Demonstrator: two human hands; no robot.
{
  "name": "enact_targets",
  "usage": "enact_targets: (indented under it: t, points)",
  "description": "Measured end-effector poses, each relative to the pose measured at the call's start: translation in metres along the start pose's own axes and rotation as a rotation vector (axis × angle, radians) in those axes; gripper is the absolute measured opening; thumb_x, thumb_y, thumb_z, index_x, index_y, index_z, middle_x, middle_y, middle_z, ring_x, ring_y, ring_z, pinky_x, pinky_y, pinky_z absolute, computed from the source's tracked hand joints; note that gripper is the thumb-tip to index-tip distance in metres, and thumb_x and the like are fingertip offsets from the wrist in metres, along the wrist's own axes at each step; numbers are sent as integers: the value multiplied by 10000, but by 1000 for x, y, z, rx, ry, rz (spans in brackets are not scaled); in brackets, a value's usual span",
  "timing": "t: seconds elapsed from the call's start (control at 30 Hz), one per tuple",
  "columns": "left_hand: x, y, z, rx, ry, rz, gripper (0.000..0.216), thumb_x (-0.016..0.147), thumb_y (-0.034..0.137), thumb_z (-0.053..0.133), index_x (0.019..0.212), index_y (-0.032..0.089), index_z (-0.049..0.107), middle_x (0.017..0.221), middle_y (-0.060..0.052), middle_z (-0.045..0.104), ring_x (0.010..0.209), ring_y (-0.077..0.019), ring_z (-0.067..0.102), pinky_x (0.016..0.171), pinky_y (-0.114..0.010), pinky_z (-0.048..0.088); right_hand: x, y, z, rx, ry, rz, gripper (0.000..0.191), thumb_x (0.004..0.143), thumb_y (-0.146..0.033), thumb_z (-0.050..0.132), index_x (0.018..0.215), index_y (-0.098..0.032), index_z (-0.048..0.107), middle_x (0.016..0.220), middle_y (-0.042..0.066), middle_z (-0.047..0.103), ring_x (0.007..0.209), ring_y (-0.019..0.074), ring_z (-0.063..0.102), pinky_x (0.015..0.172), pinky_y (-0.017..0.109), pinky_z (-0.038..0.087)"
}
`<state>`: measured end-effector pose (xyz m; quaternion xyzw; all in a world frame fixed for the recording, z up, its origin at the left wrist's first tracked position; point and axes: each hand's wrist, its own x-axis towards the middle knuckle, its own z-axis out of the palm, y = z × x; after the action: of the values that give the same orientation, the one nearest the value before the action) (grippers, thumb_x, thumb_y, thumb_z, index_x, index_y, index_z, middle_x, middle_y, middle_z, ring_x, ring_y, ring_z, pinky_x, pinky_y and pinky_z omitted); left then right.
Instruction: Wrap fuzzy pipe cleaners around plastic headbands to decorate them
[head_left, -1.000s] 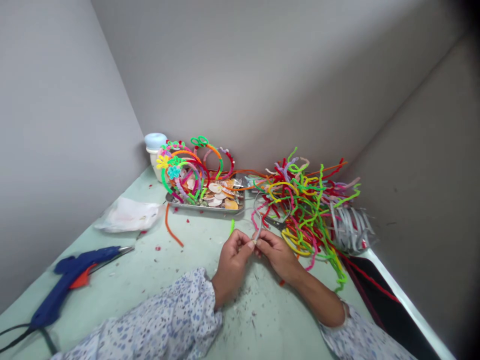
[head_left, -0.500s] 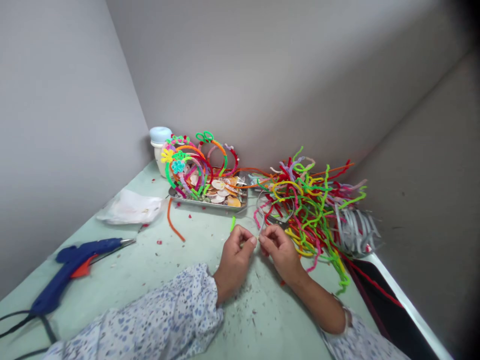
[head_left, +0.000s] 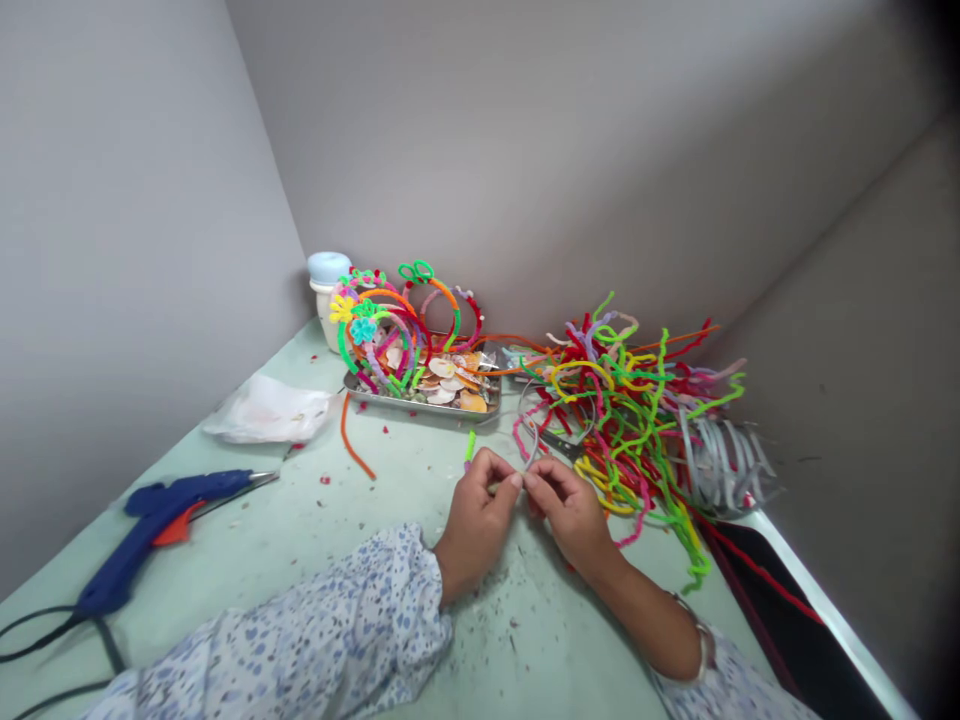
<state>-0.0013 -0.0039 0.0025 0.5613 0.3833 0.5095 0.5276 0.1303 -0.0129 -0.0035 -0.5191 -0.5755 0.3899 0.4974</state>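
Note:
My left hand is closed in a pinch, thumb against forefinger, over the table's middle. Just beside it, my right hand pinches too, the fingertips of both nearly touching. A thin grey headband curves up from between the fingertips; most of it is hidden by my fingers. Above my left knuckles a short bright green fuzzy pipe cleaner end sticks up, with a bit of purple below it. Whether it is joined to the headband I cannot tell.
Right: a tangle of pipe cleaners and a stack of plain grey headbands. Behind: a metal tray with shells and decorated headbands, beside a white jar. Left: a blue glue gun, a plastic bag, an orange pipe cleaner.
The view has shifted slightly, so everything sits a little further right. Both hands keep their pinch with only small finger movement; a bit of purple now shows below the green end.

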Motion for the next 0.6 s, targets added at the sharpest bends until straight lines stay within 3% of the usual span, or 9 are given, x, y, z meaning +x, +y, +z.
enact_targets:
  t: [0.6]
  points:
    - [1,3,1,-6,-35,-12,131,818,253,519,720,173,488,661,18,523,624,-116,525,587,-225,408,0,1,-5,46,-28,131,260,817,-419,552,701,-188,517,493,-43,487,463,107,410,463,230,326]
